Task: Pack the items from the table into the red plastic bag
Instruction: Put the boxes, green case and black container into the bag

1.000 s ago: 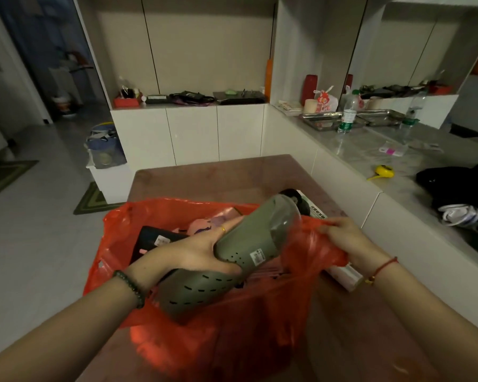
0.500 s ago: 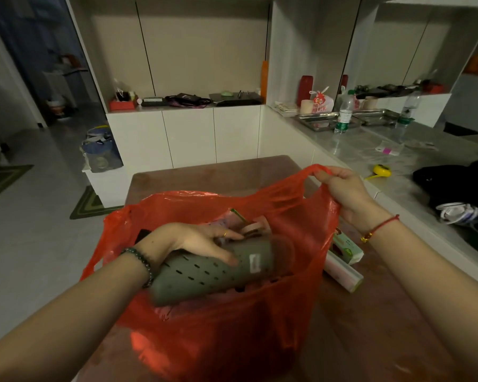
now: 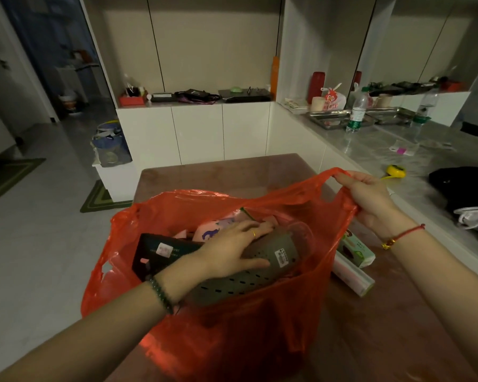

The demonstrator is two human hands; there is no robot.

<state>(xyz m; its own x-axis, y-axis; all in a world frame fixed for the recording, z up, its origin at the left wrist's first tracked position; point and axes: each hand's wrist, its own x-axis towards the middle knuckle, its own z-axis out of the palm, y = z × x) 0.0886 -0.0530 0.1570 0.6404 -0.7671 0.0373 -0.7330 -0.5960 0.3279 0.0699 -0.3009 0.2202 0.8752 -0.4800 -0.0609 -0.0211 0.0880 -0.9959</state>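
Now, the left hand (image 3: 232, 249) reaches inside the red plastic bag (image 3: 232, 340), fingers and thumb grasping a grey perforated holder (image 3: 262, 271), seemingly to settle it among the contents. Further right, the right hand (image 3: 367, 197) pinches the handle (image 3: 334, 173) and lifts it, likely to hold the mouth wide. Below that wrist, a green box (image 3: 355, 248) and a roll (image 3: 353, 277) wait on the table (image 3: 398, 340).

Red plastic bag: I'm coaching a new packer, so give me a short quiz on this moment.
1. True or false: the right hand holds up a handle of the red plastic bag.
2. The left hand holds which item inside the bag? A) black package B) grey-green perforated item C) pink pouch
3. How many unpacked items show on the table right of the bag?
Key: 1 true; 2 B; 3 two, a green box and a long pale package.
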